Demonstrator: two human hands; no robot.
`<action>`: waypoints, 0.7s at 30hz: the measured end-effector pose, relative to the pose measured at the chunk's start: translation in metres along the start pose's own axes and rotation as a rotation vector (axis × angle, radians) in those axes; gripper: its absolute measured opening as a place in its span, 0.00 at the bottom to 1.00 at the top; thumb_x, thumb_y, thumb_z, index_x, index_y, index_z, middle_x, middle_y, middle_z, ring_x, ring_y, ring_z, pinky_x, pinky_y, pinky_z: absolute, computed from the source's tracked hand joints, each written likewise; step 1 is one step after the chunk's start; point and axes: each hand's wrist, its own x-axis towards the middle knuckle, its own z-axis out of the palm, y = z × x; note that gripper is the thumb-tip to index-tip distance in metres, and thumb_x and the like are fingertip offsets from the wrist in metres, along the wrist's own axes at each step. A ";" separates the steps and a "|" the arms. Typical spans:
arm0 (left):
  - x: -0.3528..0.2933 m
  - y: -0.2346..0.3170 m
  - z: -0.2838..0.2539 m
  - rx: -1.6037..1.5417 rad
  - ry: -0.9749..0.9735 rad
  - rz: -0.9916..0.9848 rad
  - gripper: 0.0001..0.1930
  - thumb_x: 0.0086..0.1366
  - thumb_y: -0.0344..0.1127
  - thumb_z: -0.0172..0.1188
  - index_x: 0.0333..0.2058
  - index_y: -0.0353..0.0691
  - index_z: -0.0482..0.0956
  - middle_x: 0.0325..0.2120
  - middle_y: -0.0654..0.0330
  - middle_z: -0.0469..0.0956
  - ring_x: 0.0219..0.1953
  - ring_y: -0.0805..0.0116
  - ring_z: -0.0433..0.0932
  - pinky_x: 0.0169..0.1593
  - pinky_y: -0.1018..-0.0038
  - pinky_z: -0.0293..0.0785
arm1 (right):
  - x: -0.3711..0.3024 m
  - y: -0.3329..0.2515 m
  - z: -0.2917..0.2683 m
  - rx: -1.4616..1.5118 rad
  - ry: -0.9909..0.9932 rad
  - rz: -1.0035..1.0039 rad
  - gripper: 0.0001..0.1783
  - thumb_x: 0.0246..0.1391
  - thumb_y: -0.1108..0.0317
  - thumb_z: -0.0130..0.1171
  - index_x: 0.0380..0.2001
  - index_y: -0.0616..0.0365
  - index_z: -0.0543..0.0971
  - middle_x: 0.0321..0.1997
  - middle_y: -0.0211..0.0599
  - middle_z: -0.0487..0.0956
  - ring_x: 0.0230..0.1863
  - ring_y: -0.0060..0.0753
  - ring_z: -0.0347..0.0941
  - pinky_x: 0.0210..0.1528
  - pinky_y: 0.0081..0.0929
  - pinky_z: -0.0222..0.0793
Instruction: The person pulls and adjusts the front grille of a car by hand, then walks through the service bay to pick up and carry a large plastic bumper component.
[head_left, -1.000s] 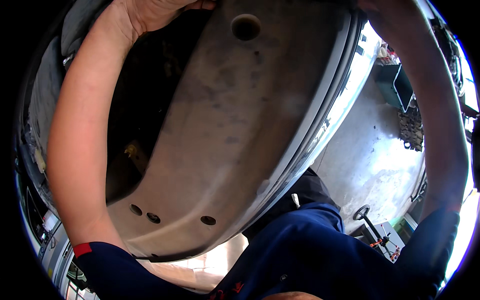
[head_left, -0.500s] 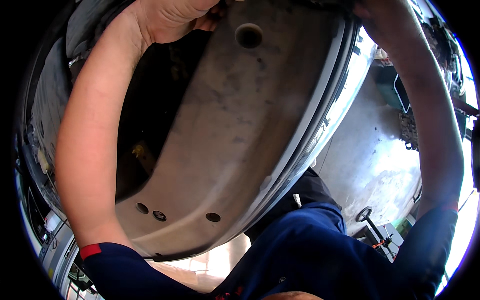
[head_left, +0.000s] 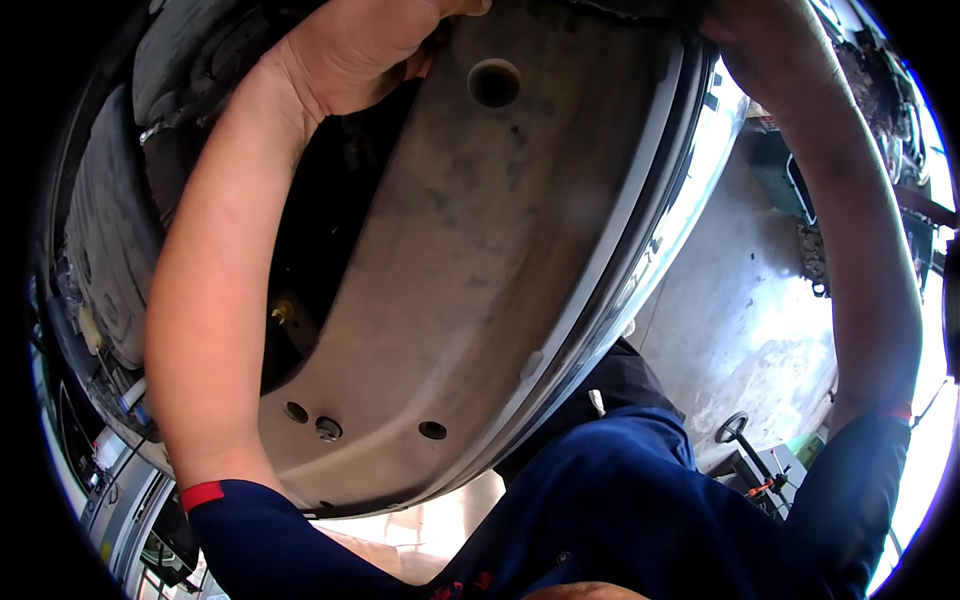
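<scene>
Overhead hangs a large grey-brown underbody panel (head_left: 440, 260) of a vehicle, with a big round hole (head_left: 494, 83) near its upper end and smaller holes along its lower edge. A bolt head (head_left: 328, 429) sits in one of these. My left hand (head_left: 375, 45) is raised to the panel's upper left edge, fingers curled in; the top of the picture cuts them off, and what they grip is hidden. Beside the panel's upper right rim is my right hand (head_left: 745, 30), dark and in shadow, its fingers out of sight.
Left of the panel is a dark opening with a small yellow fitting (head_left: 282, 312) inside. A tyre (head_left: 105, 230) stands farther left. A shiny bumper edge (head_left: 640, 265) runs along the right. Beyond lie the grey floor (head_left: 740, 290) and a stand with a round handle (head_left: 735, 425).
My left hand and forearm have shifted right and the wrist a little lower. The bolt head by the lower edge shows more plainly. My right arm has hardly moved.
</scene>
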 end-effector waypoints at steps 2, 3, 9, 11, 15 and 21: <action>-0.010 0.003 0.000 0.013 -0.041 0.015 0.14 0.67 0.33 0.56 0.51 0.41 0.76 0.30 0.66 0.76 0.26 0.76 0.71 0.28 0.78 0.66 | -0.002 0.001 0.009 -0.029 0.085 -0.052 0.18 0.52 0.76 0.63 0.48 0.66 0.81 0.34 0.34 0.83 0.29 0.25 0.79 0.31 0.21 0.74; -0.011 -0.001 0.000 0.017 -0.050 0.019 0.14 0.67 0.33 0.56 0.51 0.41 0.76 0.31 0.65 0.76 0.27 0.76 0.72 0.29 0.78 0.67 | -0.002 0.003 0.011 -0.037 0.109 -0.070 0.18 0.52 0.76 0.63 0.48 0.66 0.81 0.34 0.34 0.83 0.29 0.25 0.80 0.31 0.21 0.74; -0.001 -0.024 0.015 0.164 0.088 0.180 0.18 0.70 0.34 0.53 0.57 0.36 0.74 0.42 0.62 0.79 0.43 0.74 0.74 0.48 0.76 0.73 | 0.051 0.059 -0.059 -1.283 -0.126 -0.843 0.12 0.54 0.77 0.63 0.42 0.69 0.84 0.36 0.37 0.84 0.30 0.26 0.80 0.33 0.22 0.76; -0.008 -0.030 0.014 0.295 0.158 0.432 0.20 0.71 0.34 0.52 0.60 0.36 0.72 0.44 0.61 0.80 0.44 0.73 0.75 0.51 0.76 0.71 | 0.003 0.011 0.003 -1.148 0.034 -0.538 0.10 0.55 0.77 0.61 0.39 0.71 0.84 0.37 0.37 0.84 0.30 0.26 0.80 0.34 0.23 0.77; -0.010 -0.026 0.019 0.364 0.177 0.477 0.21 0.71 0.34 0.52 0.61 0.36 0.72 0.47 0.60 0.80 0.46 0.73 0.75 0.53 0.75 0.71 | -0.003 -0.021 0.003 -0.806 -0.003 -0.141 0.16 0.54 0.70 0.62 0.43 0.71 0.83 0.34 0.37 0.84 0.30 0.25 0.78 0.33 0.24 0.75; 0.001 -0.040 0.020 0.420 0.254 0.641 0.25 0.72 0.33 0.52 0.66 0.36 0.68 0.47 0.60 0.79 0.45 0.74 0.75 0.53 0.75 0.71 | -0.024 -0.031 0.027 -1.228 0.112 -0.149 0.26 0.52 0.55 0.65 0.48 0.64 0.83 0.32 0.37 0.84 0.31 0.25 0.78 0.34 0.25 0.73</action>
